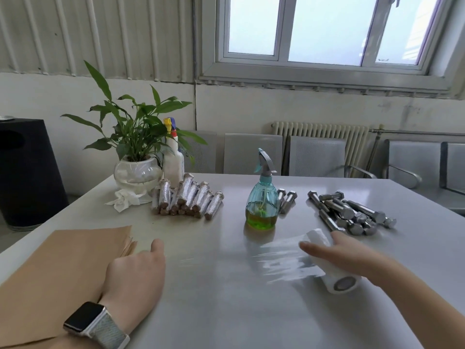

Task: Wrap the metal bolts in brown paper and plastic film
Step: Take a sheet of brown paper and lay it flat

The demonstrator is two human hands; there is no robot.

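A roll of plastic film (337,280) lies on the grey table at the right, with a clear sheet of film (279,258) pulled out leftward from it. My right hand (337,255) rests on top of the roll with straight fingers. My left hand (137,270), a watch on its wrist, lies on the table with fingers curled under, beside the stack of brown paper (63,268) at the near left. Several bare metal bolts (349,215) lie in a pile at the far right. Two more bolts (285,200) lie behind the spray bottle. Several wrapped bolts (188,200) are stacked further back.
A blue spray bottle (263,197) with green liquid stands mid-table. At the back left are a potted plant (137,157) in a glass bowl, a white spray bottle (173,157) and crumpled tissue (125,200). Metal chairs (317,157) line the table's far edge.
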